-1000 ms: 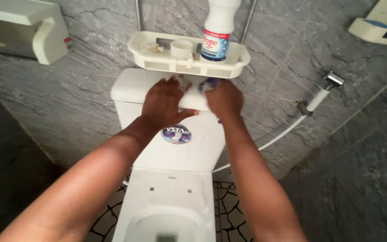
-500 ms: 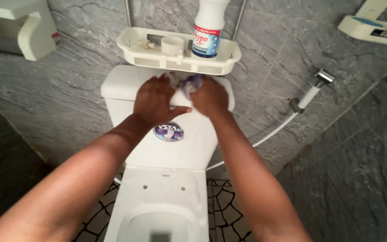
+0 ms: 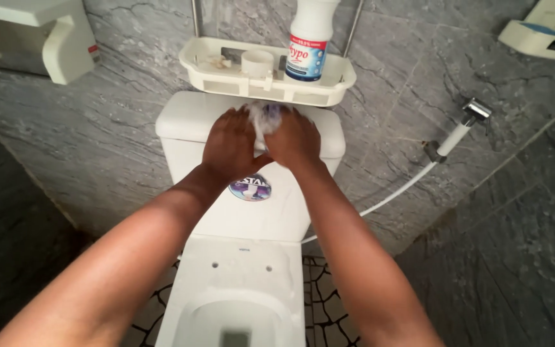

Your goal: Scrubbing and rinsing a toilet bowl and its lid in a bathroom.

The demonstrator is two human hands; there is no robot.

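Observation:
Both my hands rest on the lid of a white toilet cistern (image 3: 187, 119). My left hand (image 3: 229, 144) and my right hand (image 3: 297, 138) lie side by side, fingers pointing to the wall. Between them they press a small white and purple cloth or wipe (image 3: 266, 117) onto the lid; most of it is hidden under my fingers. A round blue sticker (image 3: 250, 188) shows on the cistern front below my wrists. The open white toilet bowl (image 3: 236, 302) lies beneath my forearms.
A white wall shelf (image 3: 226, 80) just above the cistern carries a white bottle with a blue and red label (image 3: 309, 38) and a small white cup (image 3: 257, 63). A bidet sprayer (image 3: 467, 122) with hose hangs right. A paper dispenser (image 3: 40, 32) sits upper left. Grey stone tiles surround.
My hands have slid a little up the lid toward the wall with the cloth. The view has shifted slightly.

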